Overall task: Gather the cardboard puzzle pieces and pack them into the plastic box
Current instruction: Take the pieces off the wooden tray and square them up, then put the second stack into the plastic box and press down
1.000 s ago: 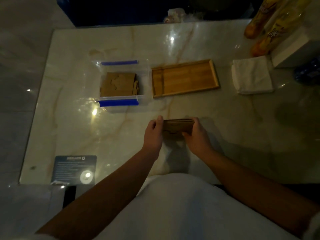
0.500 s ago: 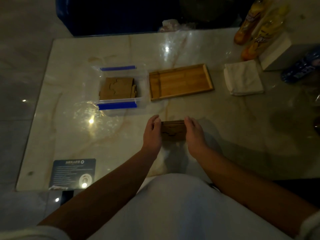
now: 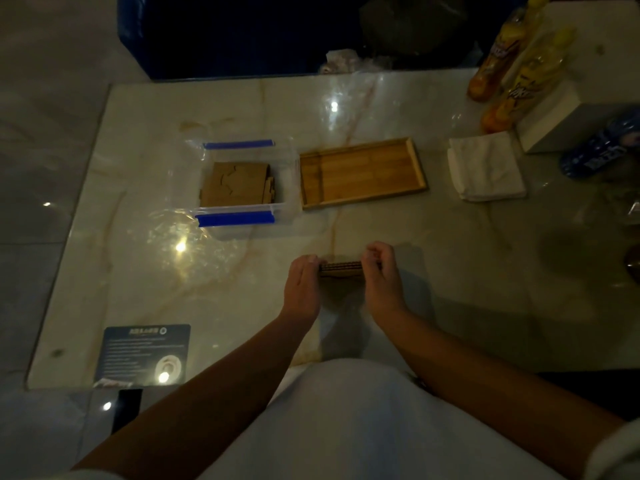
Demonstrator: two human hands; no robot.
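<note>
- Cardboard puzzle pieces (image 3: 341,267), stacked on edge, pinched between both hands just above the marble worktop (image 3: 138,278).
- Left hand (image 3: 303,289) pressed flat against the stack's left end, fingers extended and close together.
- Right hand (image 3: 382,277) curled, fingertips clamped on the stack's right end.
- Plastic box (image 3: 242,183) ahead and to the left of the hands, well apart from them, lid off, blue clips on its near and far rims.
- More cardboard puzzle pieces already lying flat inside the box (image 3: 237,184), interlocking cuts visible on the top one.
- Wooden tray (image 3: 362,172) just beside the box on its right, straight ahead of the hands, nothing in it.
- Folded white cloth (image 3: 486,168) ahead and to the right of the right hand, beyond the tray.
- Two yellow-orange bottles (image 3: 516,84) at the far right corner, next to a white box (image 3: 568,123); a blue bottle (image 3: 599,150) lying on its side near them.
- Dark printed card (image 3: 143,353) near the worktop's near edge, left of the left forearm; print too small to read.
- Dim lighting, several bright reflections on the glossy surface.
</note>
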